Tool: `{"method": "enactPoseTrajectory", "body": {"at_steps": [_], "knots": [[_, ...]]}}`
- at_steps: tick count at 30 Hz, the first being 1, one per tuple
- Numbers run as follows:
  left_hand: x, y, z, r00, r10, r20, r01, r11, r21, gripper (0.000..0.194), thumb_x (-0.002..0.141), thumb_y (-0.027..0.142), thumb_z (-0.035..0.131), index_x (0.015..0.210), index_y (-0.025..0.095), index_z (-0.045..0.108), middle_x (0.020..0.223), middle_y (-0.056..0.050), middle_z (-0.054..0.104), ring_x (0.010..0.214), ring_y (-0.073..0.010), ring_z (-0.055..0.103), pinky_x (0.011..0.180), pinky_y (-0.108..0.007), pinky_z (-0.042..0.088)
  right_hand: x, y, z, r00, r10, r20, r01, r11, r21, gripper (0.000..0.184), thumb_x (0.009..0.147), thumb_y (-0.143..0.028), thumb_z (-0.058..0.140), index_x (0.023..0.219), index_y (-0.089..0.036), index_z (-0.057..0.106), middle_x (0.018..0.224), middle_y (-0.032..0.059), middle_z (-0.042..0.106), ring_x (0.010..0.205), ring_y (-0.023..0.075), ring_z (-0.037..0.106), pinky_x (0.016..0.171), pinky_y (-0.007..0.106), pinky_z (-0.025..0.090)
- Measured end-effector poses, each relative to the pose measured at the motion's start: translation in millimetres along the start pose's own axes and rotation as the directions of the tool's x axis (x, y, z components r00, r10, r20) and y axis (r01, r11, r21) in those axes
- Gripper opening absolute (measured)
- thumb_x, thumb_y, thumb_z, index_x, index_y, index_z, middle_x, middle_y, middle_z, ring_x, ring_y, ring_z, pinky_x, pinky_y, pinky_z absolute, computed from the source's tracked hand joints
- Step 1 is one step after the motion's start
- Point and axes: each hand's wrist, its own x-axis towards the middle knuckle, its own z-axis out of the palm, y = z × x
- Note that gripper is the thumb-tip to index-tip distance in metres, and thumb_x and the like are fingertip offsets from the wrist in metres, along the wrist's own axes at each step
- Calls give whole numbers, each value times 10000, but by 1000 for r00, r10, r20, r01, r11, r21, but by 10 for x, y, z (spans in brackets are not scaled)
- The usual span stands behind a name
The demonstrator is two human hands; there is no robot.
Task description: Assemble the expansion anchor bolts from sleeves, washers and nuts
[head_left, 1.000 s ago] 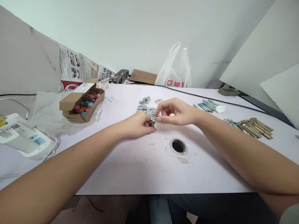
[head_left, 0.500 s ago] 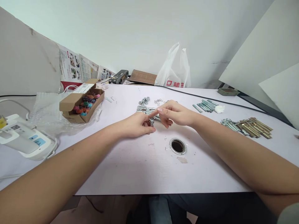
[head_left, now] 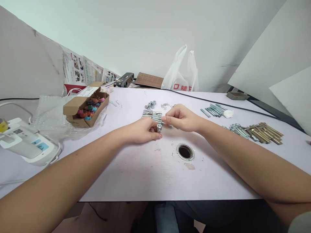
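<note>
My left hand is closed around a silver bolt, held upright with a nut at its upper end. The fingers hide most of its shank. Just right of it, my right hand is pinched, thumb against forefinger; whatever lies between the fingertips is too small or hidden to name. Behind both hands lie silver metal sleeves in rows, partly covered by the fingers. Beyond these are a cluster of nuts and some scattered thin washers.
On the right lie zinc bolts and gold-coloured bolts. A round hole opens in the white table near my right forearm. To the left are a cardboard box of coloured pieces and a white device.
My right forefinger has come off the top of the bolt. The right hand has shifted slightly right and its fingers have drawn into a pinch. My left hand keeps its hold.
</note>
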Motion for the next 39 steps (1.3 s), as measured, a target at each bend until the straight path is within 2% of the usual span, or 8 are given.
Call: {"method": "enactPoseTrajectory", "body": {"at_steps": [3,7,13,18,24,29,33,39], "knots": [[-2,-1,0,1000,-7,-2,7,1000,-11,285,792,459,578,769,179,624,678,-3,663,599,-138,572,515,-251,389,-2,-3,-8,998,24,-60,-25,1000,-9,468,869,-425,593,514,-136,496,421,-57,362,397,36,280,392,219,199],[-2,-8,-8,1000,21,10,-21,1000,-9,260,798,428,575,802,177,639,743,-14,687,651,-145,599,559,-253,418,-5,-4,16,999,32,17,-33,999,38,335,895,-438,554,925,-119,652,499,-41,508,438,71,445,421,204,303],[-8,-6,-7,1000,-12,9,12,1000,-5,292,792,461,582,791,173,634,686,-8,673,595,-136,570,511,-249,383,-18,-12,-2,992,-11,-127,12,1000,14,607,916,-474,507,414,-145,414,379,-47,333,390,33,250,404,230,201],[-9,-1,-12,1000,9,21,-9,1000,-6,280,799,445,576,833,175,642,747,-16,696,653,-146,602,552,-253,410,-15,-22,27,999,23,-32,-21,998,54,379,913,-473,513,892,-127,666,476,-45,492,438,72,432,443,213,308],[-14,26,-4,1000,-19,16,19,1000,-9,293,775,461,593,763,172,643,680,-12,673,586,-134,556,502,-251,362,-4,-4,-1,987,22,-156,-25,1000,-12,600,913,-499,487,427,-151,439,377,-49,323,392,45,260,419,239,217],[12,-17,17,1000,-2,8,2,999,-34,289,760,461,599,725,175,628,643,3,628,578,-127,525,518,-247,363,-16,26,53,997,74,-22,-76,993,-94,290,880,-423,561,860,-144,637,464,-68,430,423,59,314,424,217,231],[22,-13,38,999,12,-31,-14,999,-46,297,756,460,595,664,179,568,548,40,469,513,-97,402,475,-237,297,-20,-22,142,997,82,-12,-82,961,-263,186,853,-348,585,879,-165,603,543,-49,524,478,68,394,462,208,277],[2,80,38,998,-50,-39,49,999,-16,395,727,564,608,869,200,666,635,17,582,567,-131,508,504,-239,374,-191,-245,-304,945,326,37,-270,838,-474,333,896,-445,497,781,-155,616,610,19,578,512,103,471,497,255,325]]}}
